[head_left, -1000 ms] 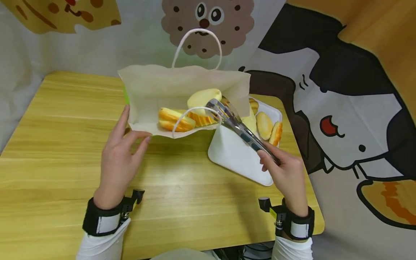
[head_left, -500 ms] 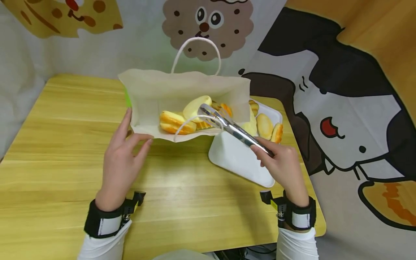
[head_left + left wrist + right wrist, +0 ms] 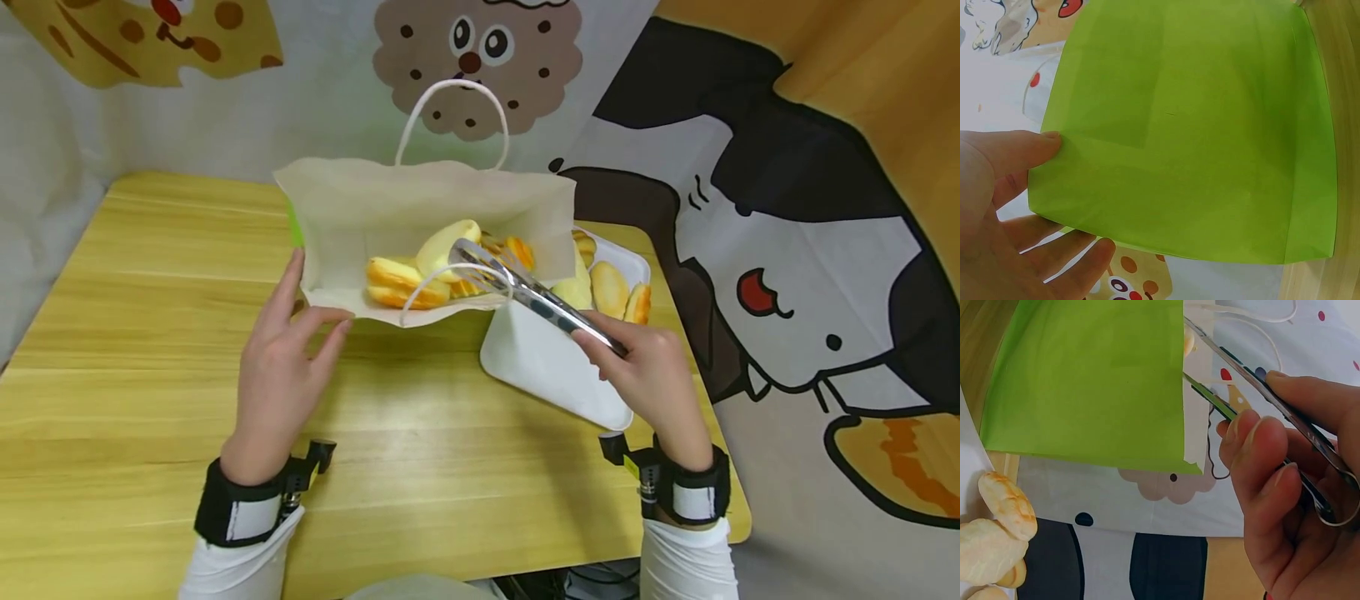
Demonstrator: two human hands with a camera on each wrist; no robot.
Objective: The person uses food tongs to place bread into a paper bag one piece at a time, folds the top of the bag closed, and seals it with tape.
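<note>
My left hand (image 3: pixel 281 358) pinches the near left corner of a paper bag (image 3: pixel 337 187), with pale inner walls and white cord handles. In the left wrist view, the thumb (image 3: pixel 1029 150) lies on the bag's green outside (image 3: pixel 1197 125) and other fingers reach past its rim. My right hand (image 3: pixel 648 371) grips metal tongs (image 3: pixel 566 312), whose tips are inside the bag by a pale oval bread roll (image 3: pixel 446 246). In the right wrist view, the tong arms stand apart. Golden-crusted bread (image 3: pixel 397 283) and a striped orange piece (image 3: pixel 520 250) lie in the bag too.
A white tray (image 3: pixel 547 367) sits right of the bag, partly under it in the head view. Several bread rolls (image 3: pixel 610 290) lie on its far end. The wooden table (image 3: pixel 420 467) ends near that tray on the right. A cartoon-printed cloth (image 3: pixel 330 100) hangs behind.
The tong tips and the pale bread roll have moved left and lower in the bag, uncovering the orange piece. The right hand shifted slightly left. The left hand keeps its hold on the bag.
</note>
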